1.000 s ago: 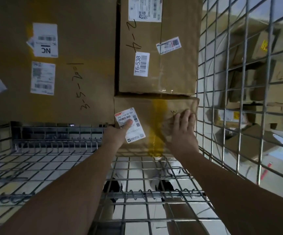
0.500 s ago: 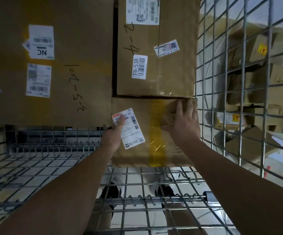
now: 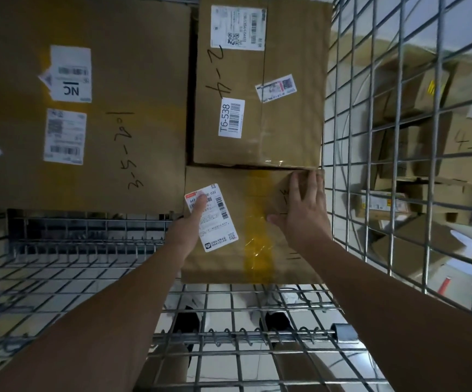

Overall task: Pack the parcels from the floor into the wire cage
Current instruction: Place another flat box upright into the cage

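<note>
A small cardboard parcel (image 3: pixel 257 258) with yellow tape and a white label lies on the wire cage floor (image 3: pixel 59 278). It sits against the right mesh wall, below the parcel marked T6-538 (image 3: pixel 257 86). My left hand (image 3: pixel 192 222) touches its label with a straight finger on its left part. My right hand (image 3: pixel 305 210) lies flat on its right part, fingers spread and reaching its far edge. A large parcel marked 3-5-201 (image 3: pixel 130 108) fills the cage's back left.
The cage's right mesh wall (image 3: pixel 398 165) rises beside my right arm. Beyond it several cardboard parcels (image 3: pixel 432 154) lie heaped on the floor. My shoes (image 3: pixel 186 321) show through the wire floor. The bare wire floor stretches to the left.
Both hands have slid farther onto the small parcel, my right hand up to its far edge. The parcel has settled against the T6-538 parcel, and the view has moved in closer.
</note>
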Available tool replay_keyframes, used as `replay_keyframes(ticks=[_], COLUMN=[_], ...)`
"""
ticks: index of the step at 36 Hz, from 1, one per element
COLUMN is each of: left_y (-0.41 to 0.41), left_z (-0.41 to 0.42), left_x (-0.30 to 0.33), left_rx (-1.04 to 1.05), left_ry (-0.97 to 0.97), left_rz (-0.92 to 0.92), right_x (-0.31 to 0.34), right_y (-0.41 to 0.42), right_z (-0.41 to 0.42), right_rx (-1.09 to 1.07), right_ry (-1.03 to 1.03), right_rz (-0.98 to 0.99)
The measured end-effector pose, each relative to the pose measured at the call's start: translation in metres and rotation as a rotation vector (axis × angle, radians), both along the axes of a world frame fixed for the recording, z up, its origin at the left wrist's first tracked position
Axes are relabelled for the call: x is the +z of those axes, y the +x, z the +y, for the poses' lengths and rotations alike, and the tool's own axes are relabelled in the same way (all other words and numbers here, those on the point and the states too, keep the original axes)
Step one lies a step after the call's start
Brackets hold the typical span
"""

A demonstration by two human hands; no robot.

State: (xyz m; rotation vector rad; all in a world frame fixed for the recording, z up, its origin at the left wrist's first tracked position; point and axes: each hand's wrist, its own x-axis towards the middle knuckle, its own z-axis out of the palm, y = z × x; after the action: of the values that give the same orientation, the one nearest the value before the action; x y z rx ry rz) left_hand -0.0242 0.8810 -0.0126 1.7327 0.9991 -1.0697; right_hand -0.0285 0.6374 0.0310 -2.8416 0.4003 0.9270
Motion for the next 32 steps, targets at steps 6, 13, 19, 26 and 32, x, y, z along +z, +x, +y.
replay_keyframes(ticks=[6, 13, 19, 26, 32], left_y=[-0.001, 0.0, 0.001, 0.003, 0.002], left_z=[-0.003, -0.005, -0.006, -0.004, -0.005], left_x=[-0.005, -0.008, 0.0, 0.016, 0.022], left_rx=[0.034, 0.066, 0.033, -0.021, -0.024], left_ry=[-0.022, -0.031, -0.003, 0.107, 0.15], left_rz=[-0.015, -0.036, -0.041, -0.065, -0.041], right_x=[-0.007, -0.014, -0.011, -0.009, -0.009], right_y=[-0.002, -0.001, -0.002, -0.002, -0.021], right_z=[0.002, 0.003, 0.001, -0.015, -0.003], right_rx=[-0.004, 0.015, 0.005, -0.139, -0.082], right_ry=[-0.037, -0.076, -0.007, 0.185, 0.147], right_rz=[0.027, 0.009, -0.016, 0.075, 0.112])
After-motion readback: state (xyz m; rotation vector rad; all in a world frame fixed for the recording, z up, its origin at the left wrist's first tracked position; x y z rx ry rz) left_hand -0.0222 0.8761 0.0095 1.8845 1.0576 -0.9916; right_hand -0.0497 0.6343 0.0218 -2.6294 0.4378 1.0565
